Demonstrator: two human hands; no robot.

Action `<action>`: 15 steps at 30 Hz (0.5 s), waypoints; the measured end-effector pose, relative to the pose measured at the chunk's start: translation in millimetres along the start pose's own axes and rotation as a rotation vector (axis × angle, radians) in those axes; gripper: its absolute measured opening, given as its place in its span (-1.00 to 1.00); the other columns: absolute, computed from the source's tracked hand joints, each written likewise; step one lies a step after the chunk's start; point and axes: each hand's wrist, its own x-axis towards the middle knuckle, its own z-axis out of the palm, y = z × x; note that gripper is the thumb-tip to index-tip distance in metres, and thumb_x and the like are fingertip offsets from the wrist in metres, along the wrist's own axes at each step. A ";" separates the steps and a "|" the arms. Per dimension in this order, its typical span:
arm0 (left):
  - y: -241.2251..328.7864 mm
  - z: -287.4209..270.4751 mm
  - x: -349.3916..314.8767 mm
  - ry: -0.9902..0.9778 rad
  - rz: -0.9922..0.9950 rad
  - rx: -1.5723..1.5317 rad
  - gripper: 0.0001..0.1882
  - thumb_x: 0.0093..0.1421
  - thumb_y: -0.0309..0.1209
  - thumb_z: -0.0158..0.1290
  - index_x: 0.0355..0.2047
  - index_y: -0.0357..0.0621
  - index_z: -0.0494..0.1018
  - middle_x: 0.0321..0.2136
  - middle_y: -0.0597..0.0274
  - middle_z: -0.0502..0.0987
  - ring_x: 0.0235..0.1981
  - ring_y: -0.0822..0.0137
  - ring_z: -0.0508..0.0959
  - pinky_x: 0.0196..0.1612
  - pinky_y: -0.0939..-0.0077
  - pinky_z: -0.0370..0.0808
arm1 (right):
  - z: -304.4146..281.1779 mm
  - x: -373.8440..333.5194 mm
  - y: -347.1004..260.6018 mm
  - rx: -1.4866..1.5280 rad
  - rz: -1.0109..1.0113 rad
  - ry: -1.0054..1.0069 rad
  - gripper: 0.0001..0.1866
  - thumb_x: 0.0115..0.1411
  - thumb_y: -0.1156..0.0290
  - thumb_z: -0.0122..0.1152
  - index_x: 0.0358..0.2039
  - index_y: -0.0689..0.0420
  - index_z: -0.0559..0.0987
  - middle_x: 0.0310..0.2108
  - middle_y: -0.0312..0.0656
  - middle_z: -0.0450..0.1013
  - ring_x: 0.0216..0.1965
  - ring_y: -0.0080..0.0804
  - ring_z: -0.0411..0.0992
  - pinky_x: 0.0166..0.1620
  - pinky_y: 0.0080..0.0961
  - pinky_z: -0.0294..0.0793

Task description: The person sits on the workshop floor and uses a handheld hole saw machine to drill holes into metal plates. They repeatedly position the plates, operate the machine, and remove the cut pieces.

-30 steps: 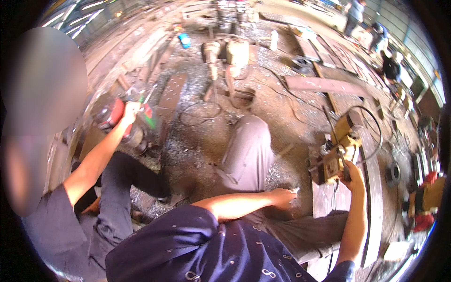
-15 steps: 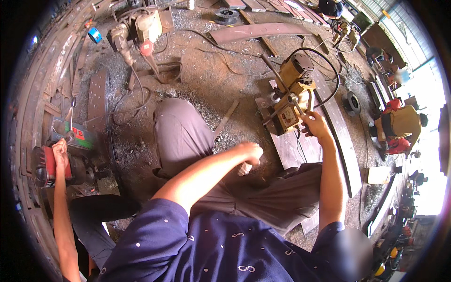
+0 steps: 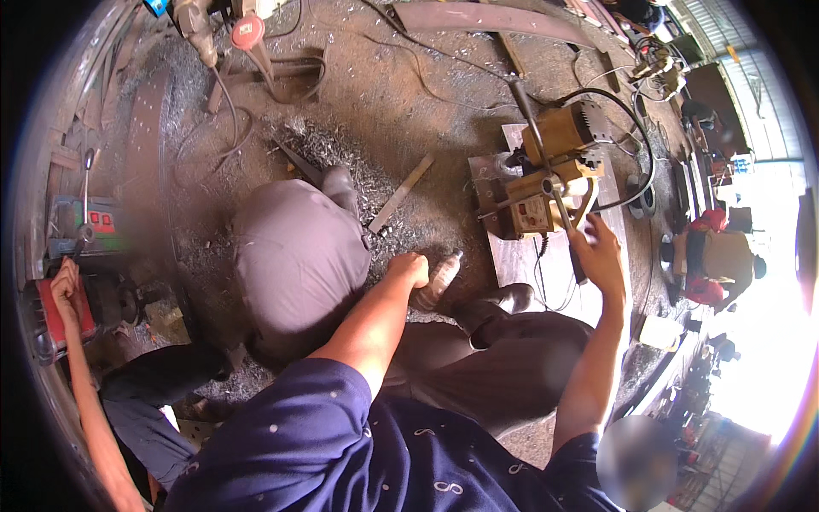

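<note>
My right hand (image 3: 599, 256) is closed round a bar of the feed handle (image 3: 559, 200) on a yellow magnetic drill (image 3: 546, 136). The drill stands upright on flat steel plates (image 3: 503, 256) at the right. My left hand (image 3: 409, 269) is closed in a fist low over the floor, close to my bent knee; what it holds, if anything, is hidden. Right beside that fist is a clear plastic bottle (image 3: 441, 277), tilted, with its cap end away from me. I cannot tell whether hand and bottle touch.
A co-worker's hand (image 3: 65, 290) rests by a red and black machine (image 3: 60, 316) at the left. Metal shavings (image 3: 367, 188) and a flat bar (image 3: 401, 192) lie on the floor. Cables trail at the back. Another person (image 3: 712, 256) crouches at the far right.
My left hand has moved left, off the bottle, which now shows more fully. My right hand stays at the drill's handle, a little lower on it. The view has shifted.
</note>
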 end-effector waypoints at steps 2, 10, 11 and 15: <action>3.0 39.6 25.5 0.113 -0.048 -0.143 -0.59 0.14 -0.28 0.16 0.00 -0.12 0.61 -0.01 -0.08 0.67 0.06 -0.03 0.66 0.05 0.04 0.62 | 4.5 -2.6 11.7 -0.191 0.078 -0.086 -0.25 0.24 0.04 0.34 0.30 0.26 0.44 0.00 0.23 0.58 -0.06 -0.08 0.62 -0.01 -0.25 0.60; 30.2 130.0 50.1 0.194 -0.106 -0.192 -0.17 -0.01 0.08 0.41 0.13 -0.06 0.32 0.05 0.05 0.50 0.11 0.00 0.54 0.08 -0.02 0.52 | -8.8 -22.3 -20.7 0.020 0.474 -0.317 -0.20 0.25 0.16 0.40 0.44 0.02 0.31 -0.18 -0.06 0.55 -0.47 -0.43 0.53 -0.48 -0.50 0.50; 30.3 131.8 57.2 0.181 -0.140 -0.221 -0.19 -0.03 0.05 0.44 0.11 -0.05 0.34 0.04 0.07 0.50 0.12 0.02 0.53 0.08 -0.01 0.52 | -6.7 -18.5 -19.1 -0.007 0.485 -0.297 -0.19 0.21 0.25 0.44 0.44 0.01 0.31 -0.18 -0.07 0.52 -0.50 -0.46 0.50 -0.50 -0.50 0.49; 38.5 143.5 69.3 0.245 -0.197 -0.217 -0.23 -0.01 0.04 0.42 0.09 -0.06 0.35 0.01 0.08 0.52 0.08 0.04 0.56 0.06 -0.01 0.52 | -1.1 -15.2 -7.6 -0.085 0.441 -0.283 -0.15 0.14 0.38 0.49 0.42 0.02 0.32 -0.20 -0.08 0.53 -0.51 -0.48 0.49 -0.52 -0.49 0.48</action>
